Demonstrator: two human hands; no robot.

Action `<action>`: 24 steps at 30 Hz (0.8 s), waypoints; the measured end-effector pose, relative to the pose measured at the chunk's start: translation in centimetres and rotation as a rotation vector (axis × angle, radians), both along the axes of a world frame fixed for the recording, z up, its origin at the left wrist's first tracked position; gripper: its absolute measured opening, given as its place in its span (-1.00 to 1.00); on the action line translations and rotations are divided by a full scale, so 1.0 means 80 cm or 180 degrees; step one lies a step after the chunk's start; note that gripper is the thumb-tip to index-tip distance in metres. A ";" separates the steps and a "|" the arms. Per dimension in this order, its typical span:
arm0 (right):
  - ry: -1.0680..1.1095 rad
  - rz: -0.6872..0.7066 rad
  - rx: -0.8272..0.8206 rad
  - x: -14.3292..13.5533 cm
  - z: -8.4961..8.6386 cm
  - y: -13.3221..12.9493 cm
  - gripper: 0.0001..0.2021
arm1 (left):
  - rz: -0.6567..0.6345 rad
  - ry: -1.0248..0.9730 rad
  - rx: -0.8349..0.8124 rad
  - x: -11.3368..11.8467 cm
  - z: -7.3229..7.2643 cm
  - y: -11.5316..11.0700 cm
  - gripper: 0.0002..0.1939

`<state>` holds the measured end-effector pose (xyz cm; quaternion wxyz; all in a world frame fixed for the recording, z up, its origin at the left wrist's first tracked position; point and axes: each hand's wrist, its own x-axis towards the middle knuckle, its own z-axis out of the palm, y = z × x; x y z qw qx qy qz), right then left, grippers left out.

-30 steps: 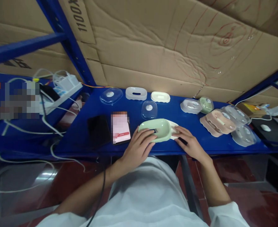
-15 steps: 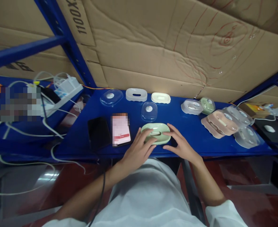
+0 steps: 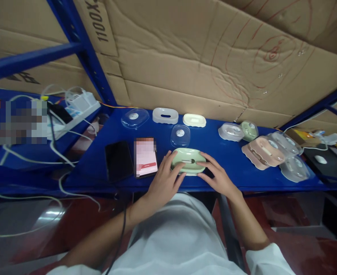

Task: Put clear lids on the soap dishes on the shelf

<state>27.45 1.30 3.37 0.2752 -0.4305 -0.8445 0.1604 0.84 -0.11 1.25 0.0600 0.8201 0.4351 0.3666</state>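
A light green oval dish [image 3: 189, 156], like a soap dish, lies at the front of the blue table with a slot and a pale strip in its middle. My left hand [image 3: 165, 176] holds its left end, fingers bent over the rim and thumb at the near edge. Around the right end curls my right hand [image 3: 218, 175], with fingertips on the rim and inside and the thumb at the near side. Just behind the dish sits a clear plastic lid [image 3: 180, 136] with a round white sticker.
Left of the dish are a lit phone [image 3: 146, 157] and a black phone [image 3: 119, 160]. Farther back stand another clear lid [image 3: 134, 117], a white slotted box [image 3: 165, 115] and a cream dish [image 3: 194, 120]. Several lidded boxes, including a pink one [image 3: 267, 151], crowd the right.
My left fingers have drawn back from the dish's middle toward its left end, so more of the slot shows. The view has shifted slightly.
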 end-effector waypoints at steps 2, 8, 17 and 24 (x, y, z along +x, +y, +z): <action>-0.0033 0.0002 0.0013 -0.001 0.002 -0.001 -0.61 | 0.0027 -0.0051 -0.0037 0.000 -0.002 0.000 -0.71; -0.0273 0.0022 0.0305 -0.003 -0.006 0.004 -0.61 | 0.0061 0.0017 0.0088 0.001 -0.008 0.002 -0.72; -0.0402 0.0177 0.0266 -0.001 0.030 0.037 -0.65 | -0.0199 0.0335 0.0261 0.000 -0.002 0.002 -0.73; -0.0219 0.0627 -0.0167 -0.046 0.046 0.133 -0.51 | -0.0477 0.0423 0.0370 0.001 0.002 -0.002 -0.72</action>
